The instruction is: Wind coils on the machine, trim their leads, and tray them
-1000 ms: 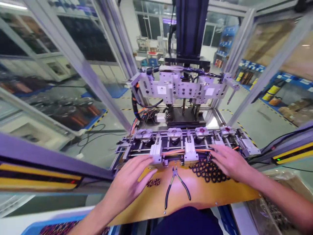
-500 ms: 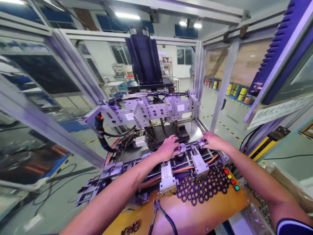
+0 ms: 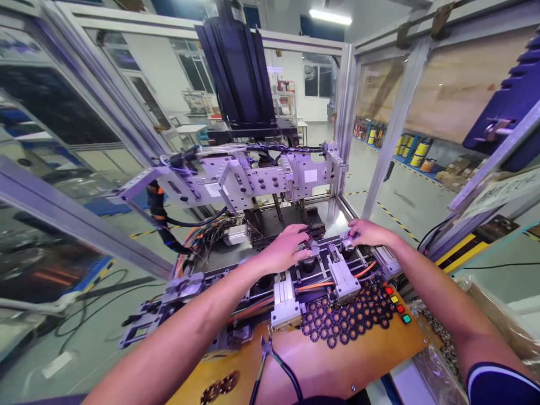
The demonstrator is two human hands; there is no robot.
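Note:
My left hand (image 3: 289, 248) reaches over a metal fixture (image 3: 314, 248) on the machine, thumb and fingers bent around a small reddish round part (image 3: 309, 239). My right hand (image 3: 368, 233) is at the neighbouring fixture (image 3: 347, 241) to the right, its fingertips pinched on another small dark round part (image 3: 355, 233). Fingers partly hide both parts. In front of the fixtures, many dark rings with copper-coloured centres (image 3: 343, 323) lie on the tan work plate (image 3: 337, 368). Cutting pliers (image 3: 266, 347) with dark handles rest on the plate, jaws spread.
Above the hands spans a metal beam assembly (image 3: 257, 179) under a dark motor housing (image 3: 238, 73). Two slide blocks (image 3: 284, 304) project towards me. Coloured push buttons (image 3: 400, 309) sit at the plate's right edge. More rings (image 3: 220, 387) lie front left; a plastic bag (image 3: 442, 374) is at right.
My view has tilted down and shifted slightly. Both hands stay at the same two fixtures, with only small finger movements.

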